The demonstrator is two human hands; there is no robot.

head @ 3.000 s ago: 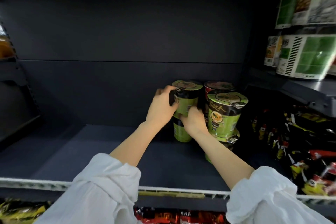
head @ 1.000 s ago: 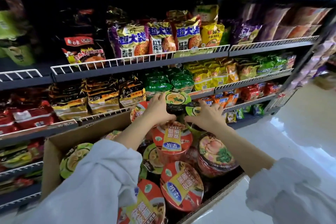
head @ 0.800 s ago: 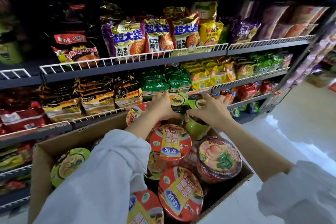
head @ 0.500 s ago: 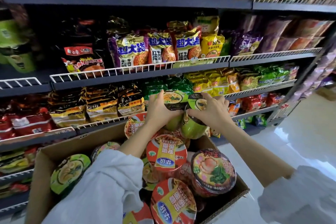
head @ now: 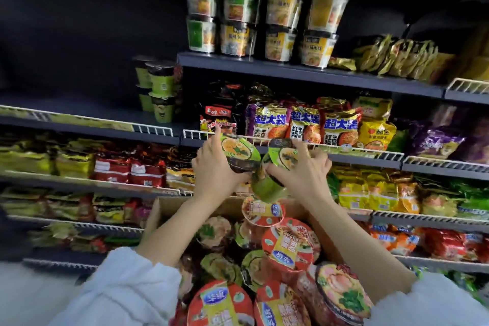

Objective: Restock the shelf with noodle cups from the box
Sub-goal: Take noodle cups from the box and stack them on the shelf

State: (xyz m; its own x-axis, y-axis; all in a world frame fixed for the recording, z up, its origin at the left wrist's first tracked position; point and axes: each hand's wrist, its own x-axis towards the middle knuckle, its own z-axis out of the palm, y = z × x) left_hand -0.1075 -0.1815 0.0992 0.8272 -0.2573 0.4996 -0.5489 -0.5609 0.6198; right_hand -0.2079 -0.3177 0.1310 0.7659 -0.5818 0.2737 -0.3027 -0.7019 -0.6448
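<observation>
My left hand (head: 215,174) grips a green noodle cup (head: 239,152) by its side, lid tilted toward me. My right hand (head: 301,173) grips a second green noodle cup (head: 272,180), lid also facing me. Both cups are held side by side, touching, above the far end of the cardboard box (head: 158,213). The box holds several red-lidded and green-lidded noodle cups (head: 289,247). On the dark shelf (head: 105,114) up and to the left stand stacked green noodle cups (head: 161,92).
White wire rails (head: 153,130) edge each shelf front. Noodle bags (head: 304,124) fill the shelf behind my hands and the rows below. Tall square tubs (head: 262,21) stand on the shelf above. The shelf left of the stacked green cups is bare.
Both hands have lifted the two green cups out of the box and up in front of the shelves. My view has swung up and left, bringing the dark shelf with stacked cups into sight.
</observation>
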